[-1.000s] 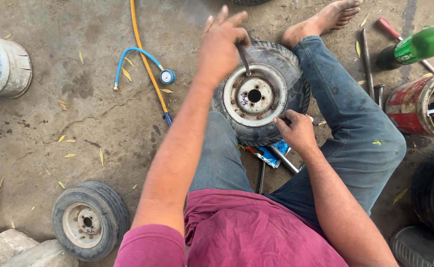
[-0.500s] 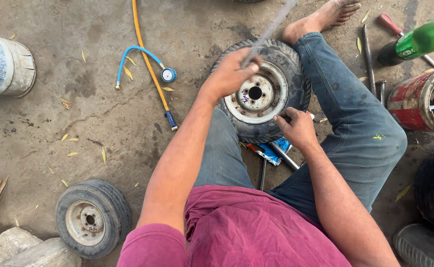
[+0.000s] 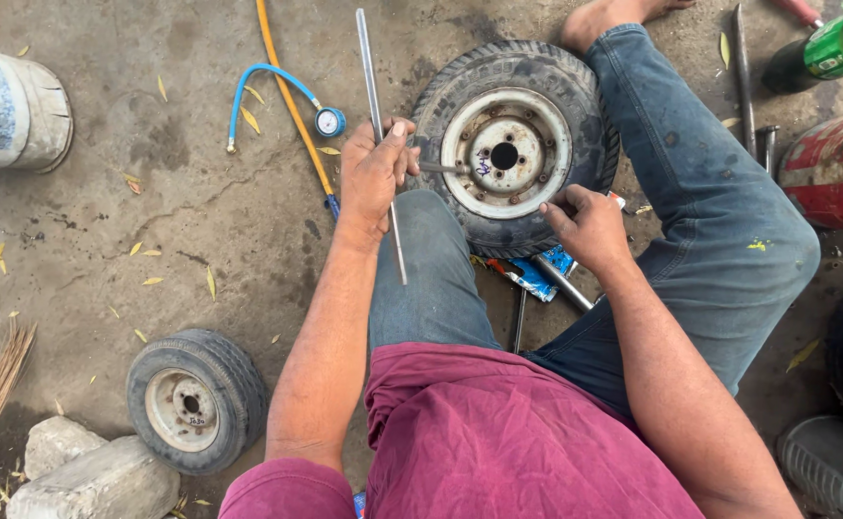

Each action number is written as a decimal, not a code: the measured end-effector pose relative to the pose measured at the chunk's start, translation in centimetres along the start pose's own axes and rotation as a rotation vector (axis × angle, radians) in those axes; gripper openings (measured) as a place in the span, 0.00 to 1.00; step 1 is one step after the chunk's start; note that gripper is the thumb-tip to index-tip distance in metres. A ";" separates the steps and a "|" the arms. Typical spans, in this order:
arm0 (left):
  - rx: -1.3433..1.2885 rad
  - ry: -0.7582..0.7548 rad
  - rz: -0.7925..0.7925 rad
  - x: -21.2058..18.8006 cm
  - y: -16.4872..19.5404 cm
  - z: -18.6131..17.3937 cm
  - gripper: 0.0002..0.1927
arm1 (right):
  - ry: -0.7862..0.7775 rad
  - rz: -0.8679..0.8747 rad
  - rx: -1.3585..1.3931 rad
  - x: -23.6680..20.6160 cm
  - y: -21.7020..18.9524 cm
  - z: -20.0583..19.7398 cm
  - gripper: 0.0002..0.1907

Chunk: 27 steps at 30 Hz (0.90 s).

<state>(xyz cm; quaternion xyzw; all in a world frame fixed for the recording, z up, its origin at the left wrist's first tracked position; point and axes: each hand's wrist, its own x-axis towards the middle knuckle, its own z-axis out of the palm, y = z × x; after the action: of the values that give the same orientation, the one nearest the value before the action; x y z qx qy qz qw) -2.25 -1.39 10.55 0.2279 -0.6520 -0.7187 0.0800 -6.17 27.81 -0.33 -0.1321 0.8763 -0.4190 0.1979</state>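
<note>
A small wheel [image 3: 513, 144] with a black tyre and a dirty white rim lies on the ground between my legs. My left hand [image 3: 375, 173] grips a long thin metal rod [image 3: 371, 86] that stands nearly upright at the tyre's left side; a short metal stub sticks out from the hand toward the rim. Resting on the tyre's lower right edge is my right hand [image 3: 587, 223], fingers curled against the rubber.
A second small wheel [image 3: 196, 397] lies at lower left beside stones [image 3: 95, 473]. A blue hose with a pressure gauge [image 3: 328, 122], an orange hose [image 3: 289, 96], a white bucket [image 3: 8, 108], a red drum [image 3: 835, 168], a green bottle [image 3: 830, 48] and metal bars [image 3: 741, 72] surround me.
My left hand came down off the top of the wheel to its left side, bringing the long rod from over the rim to an upright stance. The right hand stayed on the tyre.
</note>
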 end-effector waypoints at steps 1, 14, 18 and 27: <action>-0.009 0.006 0.023 0.0 0.1 0.2 0.12 | -0.007 0.013 -0.008 -0.1 0.0 -0.1 0.14; 0.007 0.119 0.040 1.4 -1.3 1.5 0.10 | -0.010 0.036 -0.003 -0.4 0.1 -0.2 0.14; -0.054 0.148 0.068 2.3 -1.3 2.8 0.09 | -0.008 0.048 -0.009 -0.5 0.3 -0.2 0.13; -0.251 -0.015 0.044 4.2 -3.6 10.4 0.10 | 0.001 0.029 0.014 -0.5 0.4 0.0 0.14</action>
<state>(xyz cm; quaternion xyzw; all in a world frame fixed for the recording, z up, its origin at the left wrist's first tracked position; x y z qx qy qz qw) -9.75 6.72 6.56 0.1964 -0.5625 -0.7943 0.1188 -5.79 28.24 -0.52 -0.1177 0.8753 -0.4220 0.2045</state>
